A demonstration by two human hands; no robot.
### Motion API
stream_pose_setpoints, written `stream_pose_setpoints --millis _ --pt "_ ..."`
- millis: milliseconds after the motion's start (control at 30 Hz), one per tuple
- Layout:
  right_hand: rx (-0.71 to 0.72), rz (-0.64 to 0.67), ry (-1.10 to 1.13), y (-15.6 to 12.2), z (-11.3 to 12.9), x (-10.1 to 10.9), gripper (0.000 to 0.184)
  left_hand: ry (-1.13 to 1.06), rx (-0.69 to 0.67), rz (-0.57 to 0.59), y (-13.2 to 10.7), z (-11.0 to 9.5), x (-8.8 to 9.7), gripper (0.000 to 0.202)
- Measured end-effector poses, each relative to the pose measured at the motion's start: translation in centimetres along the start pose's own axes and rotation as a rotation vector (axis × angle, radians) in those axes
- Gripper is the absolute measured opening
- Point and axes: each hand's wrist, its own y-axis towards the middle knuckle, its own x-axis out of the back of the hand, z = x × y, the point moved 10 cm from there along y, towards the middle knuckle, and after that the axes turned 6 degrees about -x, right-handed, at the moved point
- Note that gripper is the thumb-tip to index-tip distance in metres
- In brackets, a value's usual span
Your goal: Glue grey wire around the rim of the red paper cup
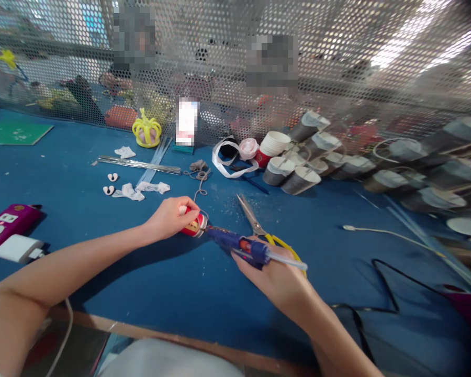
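A: Left hand?
B: Left hand [177,215] grips a small red cup [192,226], fingers curled over its upper side.
A: Where's the cup, and which way does it point?
B: Near the middle of the blue table [204,309], just left of the glue gun [239,245]. It's on its side: long axis roughly left-right, white-edged end facing right, towards the nozzle. Can't tell if it rests on the tabletop.
A: Right hand?
B: Right hand [277,277] is wrapped round the glue gun, grip mostly hidden. Can't see the trigger finger properly.
A: Gun axis?
B: Diagonal. Nozzle points left and slightly away from the wearer, right at the cup's white-edged end. Clear glue stick [288,260] sticks out the back, to the right. Can't tell whether the tip touches.
A: Nearby?
B: Grey cord [201,186] runs from its loose coil down to the cup. Scissors [253,215] lie just beyond the gun, blades pointing away and left, yellow handles partly behind the right hand. Grey wrapped cups [301,180] sit farther back, right of centre. Metal wires [141,165] lie back left, crossing clear sticks [157,157].
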Motion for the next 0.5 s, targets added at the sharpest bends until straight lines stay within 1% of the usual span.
stream_pose_setpoints --millis 167,500 --pt "-0.043 -0.011 0.027 0.27 -0.16 0.25 0.013 0.033 0.015 -0.004 -0.08 -0.13 0.06 0.02" --pt "-0.071 -0.01 0.053 0.79 -0.38 0.28 0.015 0.077 -0.001 -0.012 -0.2 -0.44 0.13 0.018"
